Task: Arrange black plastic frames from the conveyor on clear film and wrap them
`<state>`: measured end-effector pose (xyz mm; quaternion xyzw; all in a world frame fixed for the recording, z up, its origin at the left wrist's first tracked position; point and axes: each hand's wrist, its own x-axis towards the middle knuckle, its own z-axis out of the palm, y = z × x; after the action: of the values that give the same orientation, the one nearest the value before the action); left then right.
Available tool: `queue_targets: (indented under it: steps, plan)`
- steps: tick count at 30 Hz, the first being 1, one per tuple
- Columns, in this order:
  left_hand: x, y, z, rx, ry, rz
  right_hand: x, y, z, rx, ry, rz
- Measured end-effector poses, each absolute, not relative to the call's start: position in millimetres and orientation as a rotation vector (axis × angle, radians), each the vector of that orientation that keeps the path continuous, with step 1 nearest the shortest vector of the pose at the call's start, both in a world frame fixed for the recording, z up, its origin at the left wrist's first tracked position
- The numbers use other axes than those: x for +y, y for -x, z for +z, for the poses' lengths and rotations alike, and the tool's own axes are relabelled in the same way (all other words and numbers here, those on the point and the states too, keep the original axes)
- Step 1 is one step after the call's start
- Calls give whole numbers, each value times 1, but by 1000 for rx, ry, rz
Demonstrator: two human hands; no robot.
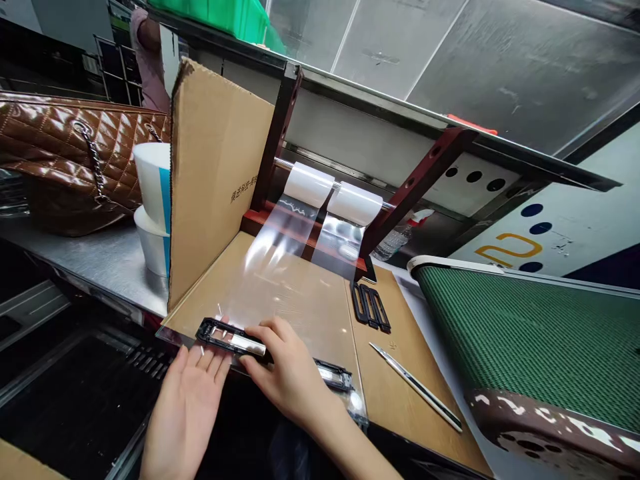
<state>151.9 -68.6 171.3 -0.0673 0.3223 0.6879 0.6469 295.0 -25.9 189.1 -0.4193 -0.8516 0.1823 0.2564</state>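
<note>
Pinched by its right end in my right hand [287, 367] is a long black plastic frame [213, 332] with a silvery insert. My left hand [193, 393] lies palm up beneath the frame's left end, fingers stretched out; whether the fingertips bear its weight I cannot tell. Thin pale slivers show near those fingertips. Partly hidden behind my right wrist, a second black frame [335, 375] rests at the board's front edge. Clear film [300, 293] covers the board under my hands.
Two film rolls [310, 185] hang on a rod behind the board. To the right lie black slotted frames [370, 307], metal tweezers [417, 387] and a green conveyor belt [540, 333]. A cardboard panel [215, 167] stands left, beside paper cups [153, 227] and a brown bag [60, 160].
</note>
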Motion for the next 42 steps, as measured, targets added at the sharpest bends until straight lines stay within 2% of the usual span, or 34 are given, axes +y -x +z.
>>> queue_targets:
  steps: [21,32,42]
  plan:
    - [-71,-149,170,743,217,1556,-22,-294,185,-2296,1108,541]
    - [-85,-161,127,647,172,1408,-21,-296,184,-2312,1117,608]
    - [-92,-161,126,627,73,1394,-26,-296,196,-2443,1157,624]
